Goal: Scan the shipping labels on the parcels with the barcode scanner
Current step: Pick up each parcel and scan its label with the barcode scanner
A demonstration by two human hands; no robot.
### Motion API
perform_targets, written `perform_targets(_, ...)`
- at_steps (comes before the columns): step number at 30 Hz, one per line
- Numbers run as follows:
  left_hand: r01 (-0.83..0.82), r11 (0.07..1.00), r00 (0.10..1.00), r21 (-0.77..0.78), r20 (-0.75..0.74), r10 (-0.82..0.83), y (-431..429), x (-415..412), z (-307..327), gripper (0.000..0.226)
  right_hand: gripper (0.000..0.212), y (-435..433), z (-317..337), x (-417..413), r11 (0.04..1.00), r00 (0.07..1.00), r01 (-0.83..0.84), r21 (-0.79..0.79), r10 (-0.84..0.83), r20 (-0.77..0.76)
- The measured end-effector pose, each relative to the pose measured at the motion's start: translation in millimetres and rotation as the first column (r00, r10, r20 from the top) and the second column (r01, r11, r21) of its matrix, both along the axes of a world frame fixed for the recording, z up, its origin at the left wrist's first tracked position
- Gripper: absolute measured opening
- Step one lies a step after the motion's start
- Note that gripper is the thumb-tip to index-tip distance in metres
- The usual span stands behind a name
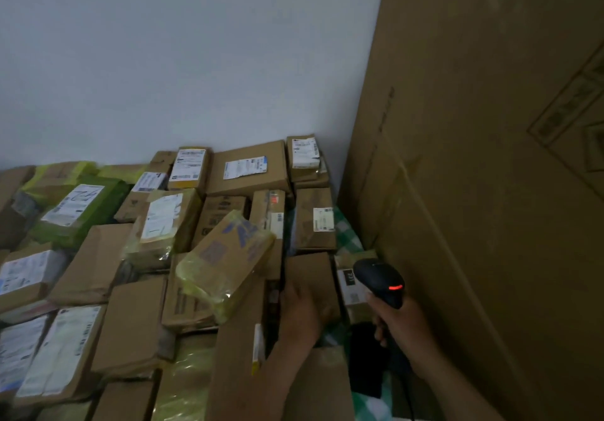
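A heap of brown cardboard parcels fills the lower left, many with white shipping labels [245,167]. My right hand [397,321] grips the handle of a black barcode scanner [380,281] whose red light glows; its head points at a small box with a white label [351,285] by the big carton. My left hand [299,306] lies on the upper edge of a plain brown parcel [312,276] just left of that box; whether its fingers curl round the edge I cannot tell.
A very large upright cardboard carton [483,159] walls off the right side. A pale wall [163,61] stands behind the heap. A parcel wrapped in yellow tape [225,263] lies tilted on top at centre. Green checked cloth [346,234] shows beneath the parcels.
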State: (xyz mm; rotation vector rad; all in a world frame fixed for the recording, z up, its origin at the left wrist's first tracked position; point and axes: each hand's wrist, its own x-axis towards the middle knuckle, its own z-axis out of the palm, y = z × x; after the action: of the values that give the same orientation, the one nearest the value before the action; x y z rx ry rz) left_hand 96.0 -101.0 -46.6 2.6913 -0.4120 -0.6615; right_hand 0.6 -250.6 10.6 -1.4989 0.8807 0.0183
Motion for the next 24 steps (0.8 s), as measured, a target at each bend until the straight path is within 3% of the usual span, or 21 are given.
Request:
perform_targets(2,-0.040,0.998,0.999,0.045,-0.028,0.041,-7.7,-2.0,-14.3,0.092,0.019,-2.7,-4.7,-3.9,1.000,0.999,0.027,0.006,-0.027,-0.020)
perform_targets(5,-0.161,0.987,0.987,-0.020,-0.029,0.160,-21.0,-6.6,-26.8,0.114,0.021,-6.8,-11.7,-8.1,0.999,0.998,0.049,-0.001,-0.049,-0.045)
perform_targets(9,-0.317,0.945,0.944,-0.079,-0.117,0.307,-28.3,-9.7,-34.5,0.121,0.022,-8.8,-20.0,-7.5,0.999,0.997,0.040,-0.016,-0.041,-0.069)
perform_targets(16,-0.434,0.895,0.885,-0.103,-0.232,0.403,-21.7,-9.0,-29.9,0.129,0.027,-4.5,-24.2,-4.7,0.999,0.999,0.042,0.010,-0.041,-0.031)
perform_targets(19,-0.435,0.881,0.897,-0.188,-0.172,0.406,-15.7,-14.5,-17.8,0.127,0.029,-3.4,-20.8,-4.7,0.999,1.000,0.024,0.023,-0.024,-0.013)
perform_targets(24,-0.373,0.807,0.916,-0.458,-0.044,0.398,-1.0,-29.8,23.5,0.125,0.028,-1.7,-4.3,-8.0,0.998,0.998,0.029,0.052,-0.032,0.063)
